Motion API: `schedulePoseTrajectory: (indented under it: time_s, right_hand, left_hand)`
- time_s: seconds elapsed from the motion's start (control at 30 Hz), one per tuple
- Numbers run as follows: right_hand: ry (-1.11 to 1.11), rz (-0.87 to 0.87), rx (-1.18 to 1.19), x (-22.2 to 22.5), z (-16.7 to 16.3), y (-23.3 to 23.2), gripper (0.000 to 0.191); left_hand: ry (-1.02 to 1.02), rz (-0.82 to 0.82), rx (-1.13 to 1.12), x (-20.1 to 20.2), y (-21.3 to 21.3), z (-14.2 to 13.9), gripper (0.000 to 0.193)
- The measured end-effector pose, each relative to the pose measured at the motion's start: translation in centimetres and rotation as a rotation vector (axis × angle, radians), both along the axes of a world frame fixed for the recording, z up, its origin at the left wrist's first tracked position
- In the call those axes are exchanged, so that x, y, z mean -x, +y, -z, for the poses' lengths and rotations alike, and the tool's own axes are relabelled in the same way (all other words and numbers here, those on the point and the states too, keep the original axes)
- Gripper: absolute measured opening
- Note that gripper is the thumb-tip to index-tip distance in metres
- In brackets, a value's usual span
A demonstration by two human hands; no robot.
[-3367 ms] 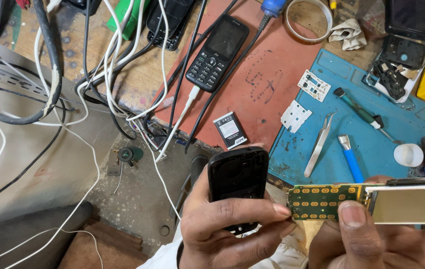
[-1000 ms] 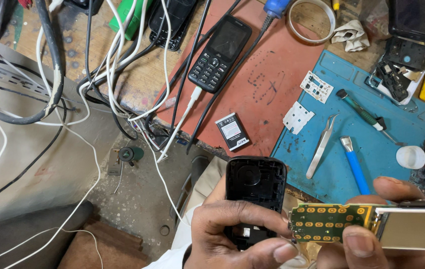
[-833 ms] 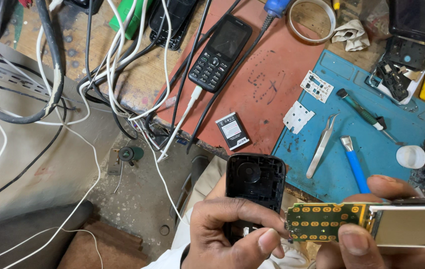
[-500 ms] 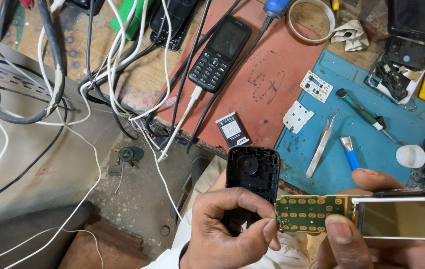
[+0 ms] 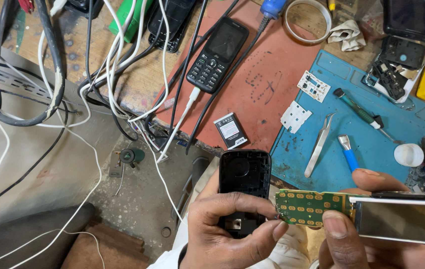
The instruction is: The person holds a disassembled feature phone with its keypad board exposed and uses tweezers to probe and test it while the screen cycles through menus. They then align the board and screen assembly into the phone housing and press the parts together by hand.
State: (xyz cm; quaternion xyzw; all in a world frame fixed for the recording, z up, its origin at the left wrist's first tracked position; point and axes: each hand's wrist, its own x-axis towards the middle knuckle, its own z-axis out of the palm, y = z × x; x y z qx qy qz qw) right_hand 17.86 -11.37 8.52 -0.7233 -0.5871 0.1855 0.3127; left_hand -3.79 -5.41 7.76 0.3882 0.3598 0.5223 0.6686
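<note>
The left hand (image 5: 227, 234) is closed around a black phone shell (image 5: 244, 187), fingers wrapped across its lower half, held off the near edge of the table (image 5: 262, 94); the right hand (image 5: 371, 244) pinches a green circuit board (image 5: 314, 208) with a screen (image 5: 396, 221) attached, thumb on top, its end just beside the left thumb; on the table near that edge lie a small battery (image 5: 231, 130), tweezers (image 5: 320, 144) and a blue-handled tool (image 5: 348, 153).
</note>
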Motion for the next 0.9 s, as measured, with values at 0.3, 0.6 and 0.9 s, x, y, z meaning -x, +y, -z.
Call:
schedulePoseTrajectory:
  time_s: [0.3,0.6,0.9]
  right_hand:
    - [0.137,0.109,-0.040,1.3,-0.3,0.2,0.057]
    - [0.237,0.144,-0.040,2.2,-0.7,0.3,0.056]
    - [0.307,0.157,-0.044,2.4,-0.5,0.2,0.055]
  left_hand:
    - [-0.058,0.106,0.141,0.5,-0.7,2.0,0.021]
    - [-0.070,0.048,0.182,0.2,-1.1,2.0,0.023]
    - [0.023,-0.033,-0.101,0.3,0.0,0.0,0.019]
